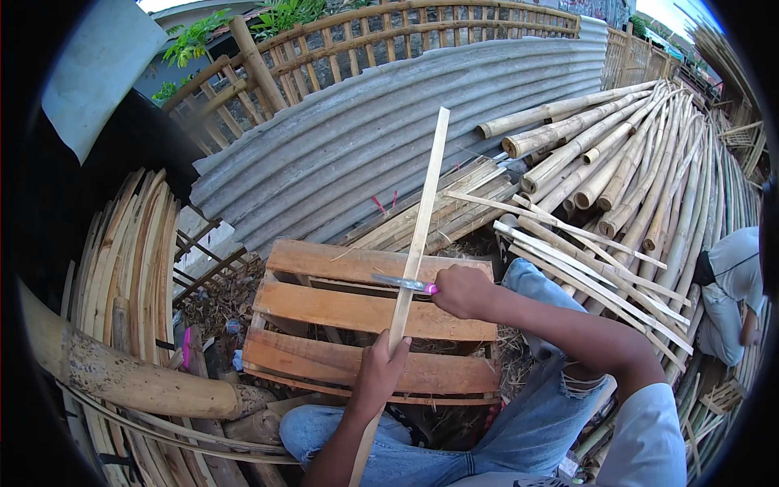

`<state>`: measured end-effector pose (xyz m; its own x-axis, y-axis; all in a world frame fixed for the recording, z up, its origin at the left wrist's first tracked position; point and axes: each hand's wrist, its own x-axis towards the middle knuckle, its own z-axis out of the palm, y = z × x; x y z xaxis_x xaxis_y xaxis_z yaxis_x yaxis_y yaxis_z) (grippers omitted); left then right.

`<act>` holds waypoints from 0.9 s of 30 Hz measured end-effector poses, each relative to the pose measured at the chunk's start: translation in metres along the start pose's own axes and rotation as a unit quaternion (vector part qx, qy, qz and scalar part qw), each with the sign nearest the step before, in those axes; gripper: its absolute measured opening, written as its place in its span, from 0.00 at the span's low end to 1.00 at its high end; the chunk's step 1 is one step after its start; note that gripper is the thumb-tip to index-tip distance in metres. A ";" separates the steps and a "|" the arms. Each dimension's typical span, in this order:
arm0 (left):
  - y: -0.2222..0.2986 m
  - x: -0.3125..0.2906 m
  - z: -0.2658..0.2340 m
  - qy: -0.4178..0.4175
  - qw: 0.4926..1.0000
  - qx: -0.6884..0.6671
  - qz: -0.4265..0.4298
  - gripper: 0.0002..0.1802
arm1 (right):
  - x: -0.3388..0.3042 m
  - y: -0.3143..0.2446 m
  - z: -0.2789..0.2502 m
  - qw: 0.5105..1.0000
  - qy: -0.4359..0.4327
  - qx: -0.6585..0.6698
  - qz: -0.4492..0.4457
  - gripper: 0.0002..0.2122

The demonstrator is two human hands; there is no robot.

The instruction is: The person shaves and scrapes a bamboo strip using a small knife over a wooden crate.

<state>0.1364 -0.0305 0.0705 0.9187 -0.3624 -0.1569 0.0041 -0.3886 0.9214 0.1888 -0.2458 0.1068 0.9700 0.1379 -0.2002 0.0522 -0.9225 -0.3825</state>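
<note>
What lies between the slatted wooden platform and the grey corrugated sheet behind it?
In the head view, a stack of split bamboo strips lies between the slatted wooden platform and the grey corrugated sheet; the held bamboo strip crosses in front.

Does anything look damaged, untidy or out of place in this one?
Mostly ordinary. The jeans have a ragged tear at the right knee. Pale strips lie crossed at uneven angles by the bamboo poles, looking untidy. The knife and held strip show no obvious damage.
</note>
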 end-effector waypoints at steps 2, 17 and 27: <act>-0.004 0.002 -0.003 0.010 0.999 0.028 0.022 0.11 | -0.002 -0.007 0.004 1.000 0.001 -0.020 -0.020 0.16; 0.003 0.007 0.002 -0.023 1.000 0.014 -0.016 0.10 | 0.025 0.028 -0.006 0.998 0.038 -0.005 -0.040 0.15; -0.005 0.004 0.008 -0.048 0.999 0.010 -0.011 0.11 | 0.023 0.027 -0.010 0.997 0.018 0.048 0.050 0.14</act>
<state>0.1365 -0.0370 0.0621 0.8764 -0.4330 -0.2108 0.0148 -0.4133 0.9105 0.2148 -0.2709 0.1006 0.9771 0.0317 -0.2104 -0.0673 -0.8921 -0.4468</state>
